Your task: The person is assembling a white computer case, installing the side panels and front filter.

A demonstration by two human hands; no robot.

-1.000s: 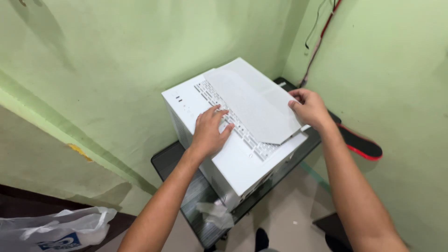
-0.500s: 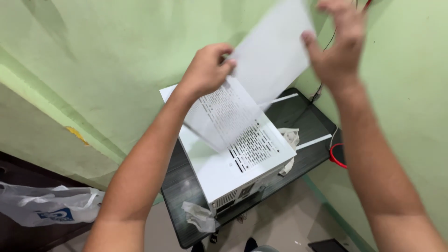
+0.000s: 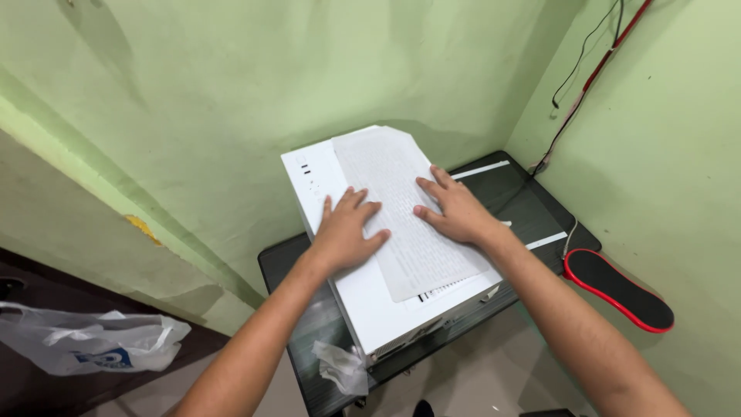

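Observation:
A white computer case point(image 3: 370, 309) lies on a small black desk point(image 3: 532, 208) in a corner of green walls. A white mesh sheet point(image 3: 401, 208) lies flat over the vented top of the case. My left hand point(image 3: 345, 228) rests palm down on the sheet's left edge, fingers spread. My right hand point(image 3: 451, 208) presses flat on the middle of the sheet. Neither hand grips anything.
A black pad with a red rim point(image 3: 617, 289) sticks out at the desk's right side. Crumpled white plastic point(image 3: 340, 367) hangs at the desk's front. A white plastic bag point(image 3: 93, 344) lies at the lower left. Cables point(image 3: 587, 69) run down the right wall.
Half a second ago both hands held the sheet up in the air above the case. Now the sheet lies flat on the case and both hands press on it.

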